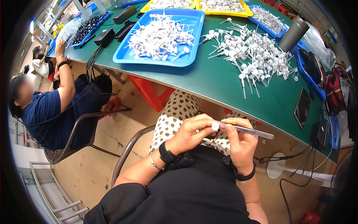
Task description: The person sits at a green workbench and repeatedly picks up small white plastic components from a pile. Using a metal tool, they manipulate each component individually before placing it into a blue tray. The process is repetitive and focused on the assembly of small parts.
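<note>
Over my lap, my left hand [191,135] pinches a small white plastic piece [215,126] with a round face between thumb and fingers. My right hand [241,143] grips metal tweezers [257,132], whose handle end sticks out to the right. The tips of the tweezers meet the white piece; my fingers hide exactly where. On the green table [220,87] ahead lies a loose pile of white stemmed pieces [257,52]. To its left, a blue tray [149,64] holds many more of these.
Yellow trays [223,14] of white pieces stand behind. At right are a dark cylinder [294,34], a phone [302,107] and a black box [320,134] with cables. A seated co-worker [48,108] reaches over the table at left. A red stool [147,89] stands beneath.
</note>
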Demonstrator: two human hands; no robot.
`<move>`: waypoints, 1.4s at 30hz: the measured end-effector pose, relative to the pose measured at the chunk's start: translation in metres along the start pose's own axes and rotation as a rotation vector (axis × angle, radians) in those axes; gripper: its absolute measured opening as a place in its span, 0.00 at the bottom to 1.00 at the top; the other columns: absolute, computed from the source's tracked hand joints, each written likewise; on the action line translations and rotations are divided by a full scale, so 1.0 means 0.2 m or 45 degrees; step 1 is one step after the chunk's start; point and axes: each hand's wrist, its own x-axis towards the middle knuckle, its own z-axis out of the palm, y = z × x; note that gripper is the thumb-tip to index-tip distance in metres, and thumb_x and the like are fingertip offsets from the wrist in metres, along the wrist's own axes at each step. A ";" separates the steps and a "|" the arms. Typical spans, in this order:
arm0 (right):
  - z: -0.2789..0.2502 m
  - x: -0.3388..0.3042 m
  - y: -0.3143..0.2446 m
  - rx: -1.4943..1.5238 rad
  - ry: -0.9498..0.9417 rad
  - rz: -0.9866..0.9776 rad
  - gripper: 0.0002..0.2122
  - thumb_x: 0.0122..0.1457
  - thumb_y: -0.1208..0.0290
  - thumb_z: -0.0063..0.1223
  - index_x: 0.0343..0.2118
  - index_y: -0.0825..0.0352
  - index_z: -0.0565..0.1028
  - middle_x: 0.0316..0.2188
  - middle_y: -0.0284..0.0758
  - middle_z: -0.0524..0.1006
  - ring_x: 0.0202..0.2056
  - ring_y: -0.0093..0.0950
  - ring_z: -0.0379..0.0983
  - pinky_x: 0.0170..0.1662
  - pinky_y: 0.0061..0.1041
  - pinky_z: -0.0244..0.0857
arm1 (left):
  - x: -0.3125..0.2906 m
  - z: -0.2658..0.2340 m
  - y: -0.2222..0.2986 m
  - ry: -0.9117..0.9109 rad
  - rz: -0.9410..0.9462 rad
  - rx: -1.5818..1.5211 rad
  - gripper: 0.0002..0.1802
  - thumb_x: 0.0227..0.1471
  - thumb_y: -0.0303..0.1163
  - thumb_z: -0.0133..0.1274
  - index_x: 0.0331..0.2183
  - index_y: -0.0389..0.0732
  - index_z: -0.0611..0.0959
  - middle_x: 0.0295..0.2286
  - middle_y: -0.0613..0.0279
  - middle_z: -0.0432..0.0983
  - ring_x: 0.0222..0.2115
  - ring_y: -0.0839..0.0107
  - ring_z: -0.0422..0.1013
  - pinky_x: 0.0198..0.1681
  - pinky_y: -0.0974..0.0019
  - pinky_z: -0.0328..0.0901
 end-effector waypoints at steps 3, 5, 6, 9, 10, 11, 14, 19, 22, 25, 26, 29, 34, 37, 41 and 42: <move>0.01 -0.01 0.01 -0.058 -0.005 -0.045 0.04 0.62 0.80 0.59 0.38 0.73 0.78 0.35 0.36 0.81 0.31 0.20 0.76 0.35 0.19 0.70 | 0.00 0.00 0.00 -0.016 -0.009 -0.004 0.09 0.58 0.20 0.56 0.42 0.32 0.84 0.37 0.55 0.78 0.32 0.69 0.79 0.35 0.69 0.77; 0.01 -0.01 0.01 -0.065 0.005 -0.050 0.04 0.62 0.80 0.58 0.38 0.73 0.78 0.34 0.36 0.82 0.30 0.20 0.76 0.34 0.19 0.70 | 0.00 0.00 -0.01 -0.012 -0.024 -0.022 0.09 0.58 0.20 0.56 0.42 0.32 0.84 0.37 0.55 0.78 0.32 0.69 0.79 0.35 0.69 0.76; 0.02 -0.01 0.01 -0.064 0.010 -0.045 0.03 0.62 0.80 0.58 0.38 0.73 0.78 0.33 0.36 0.82 0.30 0.20 0.76 0.34 0.19 0.70 | 0.00 0.00 -0.01 -0.013 -0.023 -0.021 0.09 0.58 0.20 0.56 0.42 0.32 0.84 0.37 0.55 0.78 0.32 0.69 0.79 0.35 0.69 0.76; 0.02 -0.01 0.01 -0.052 0.015 -0.040 0.04 0.63 0.80 0.58 0.38 0.73 0.78 0.32 0.35 0.82 0.30 0.21 0.77 0.34 0.19 0.71 | 0.00 0.00 -0.01 -0.020 -0.017 -0.008 0.09 0.59 0.20 0.56 0.42 0.32 0.84 0.37 0.55 0.78 0.32 0.69 0.79 0.35 0.69 0.76; 0.02 -0.01 0.01 -0.046 0.015 -0.039 0.04 0.63 0.79 0.58 0.38 0.73 0.77 0.32 0.36 0.82 0.30 0.21 0.77 0.34 0.19 0.71 | -0.01 0.00 -0.01 -0.024 -0.013 0.000 0.09 0.59 0.20 0.56 0.42 0.33 0.84 0.37 0.55 0.78 0.32 0.69 0.79 0.35 0.69 0.76; 0.02 -0.01 0.01 -0.025 0.019 -0.027 0.04 0.63 0.80 0.57 0.38 0.73 0.77 0.32 0.36 0.82 0.30 0.22 0.78 0.35 0.20 0.72 | -0.01 0.00 -0.01 -0.028 -0.009 0.009 0.09 0.59 0.21 0.56 0.42 0.33 0.84 0.37 0.55 0.78 0.32 0.69 0.79 0.35 0.69 0.76; 0.03 -0.01 0.01 0.012 0.028 -0.003 0.04 0.63 0.80 0.57 0.38 0.74 0.77 0.32 0.37 0.82 0.32 0.23 0.80 0.36 0.20 0.74 | 0.00 -0.01 0.00 -0.029 -0.006 0.014 0.09 0.59 0.21 0.56 0.42 0.33 0.85 0.37 0.56 0.78 0.32 0.69 0.79 0.35 0.69 0.76; 0.01 -0.01 -0.01 -0.004 -0.046 0.054 0.05 0.66 0.79 0.52 0.40 0.75 0.75 0.36 0.39 0.80 0.37 0.24 0.79 0.43 0.23 0.74 | -0.01 0.00 0.00 -0.031 -0.025 -0.007 0.09 0.59 0.21 0.56 0.42 0.34 0.85 0.37 0.56 0.78 0.32 0.69 0.79 0.35 0.69 0.76; 0.01 -0.02 0.00 -0.021 -0.041 0.062 0.04 0.66 0.79 0.52 0.41 0.75 0.74 0.36 0.39 0.80 0.36 0.24 0.79 0.43 0.23 0.74 | -0.01 0.00 0.00 -0.026 -0.029 -0.001 0.09 0.59 0.21 0.55 0.42 0.34 0.85 0.37 0.56 0.78 0.32 0.69 0.79 0.35 0.69 0.76; 0.03 -0.02 0.01 0.090 0.084 0.034 0.03 0.64 0.80 0.55 0.39 0.75 0.76 0.33 0.39 0.82 0.34 0.24 0.81 0.39 0.22 0.75 | -0.02 0.01 -0.01 0.025 -0.057 -0.018 0.09 0.60 0.21 0.55 0.43 0.33 0.84 0.36 0.55 0.78 0.31 0.69 0.79 0.34 0.70 0.76; 0.03 -0.02 0.01 0.084 0.079 0.034 0.03 0.64 0.81 0.55 0.39 0.75 0.76 0.33 0.39 0.82 0.34 0.25 0.81 0.39 0.22 0.75 | -0.02 0.01 -0.01 0.048 -0.070 -0.028 0.09 0.60 0.21 0.54 0.43 0.33 0.84 0.36 0.55 0.78 0.31 0.69 0.79 0.34 0.70 0.76; 0.03 -0.02 0.00 0.077 0.068 0.029 0.03 0.64 0.81 0.55 0.39 0.75 0.76 0.33 0.39 0.82 0.34 0.25 0.81 0.40 0.22 0.76 | -0.02 0.02 -0.01 0.048 -0.042 -0.032 0.09 0.61 0.22 0.54 0.43 0.34 0.84 0.36 0.55 0.78 0.30 0.70 0.79 0.34 0.70 0.76; 0.03 -0.02 -0.01 0.001 0.005 0.040 0.04 0.66 0.79 0.51 0.40 0.74 0.74 0.35 0.38 0.80 0.36 0.24 0.79 0.42 0.23 0.74 | -0.02 0.04 -0.02 0.085 0.003 -0.058 0.10 0.60 0.21 0.55 0.44 0.35 0.84 0.34 0.58 0.78 0.28 0.72 0.78 0.32 0.70 0.74; 0.03 -0.02 -0.02 -0.028 0.025 0.023 0.04 0.66 0.80 0.51 0.40 0.74 0.75 0.35 0.38 0.80 0.35 0.24 0.79 0.42 0.22 0.74 | -0.02 0.04 -0.02 0.123 0.025 -0.070 0.11 0.59 0.21 0.55 0.44 0.37 0.85 0.32 0.59 0.78 0.28 0.73 0.78 0.31 0.71 0.74; 0.03 -0.02 -0.01 -0.019 0.054 -0.033 0.04 0.66 0.80 0.52 0.40 0.74 0.75 0.34 0.38 0.81 0.35 0.24 0.79 0.40 0.22 0.75 | -0.02 0.04 -0.02 0.146 0.012 -0.035 0.12 0.59 0.22 0.56 0.45 0.37 0.85 0.32 0.60 0.78 0.27 0.74 0.78 0.30 0.71 0.74; 0.03 -0.02 -0.01 -0.011 0.066 -0.041 0.03 0.65 0.80 0.53 0.39 0.74 0.75 0.34 0.39 0.81 0.35 0.25 0.80 0.39 0.22 0.75 | -0.02 0.04 -0.02 0.147 0.014 -0.042 0.12 0.59 0.22 0.56 0.45 0.37 0.85 0.32 0.60 0.78 0.27 0.74 0.77 0.30 0.71 0.74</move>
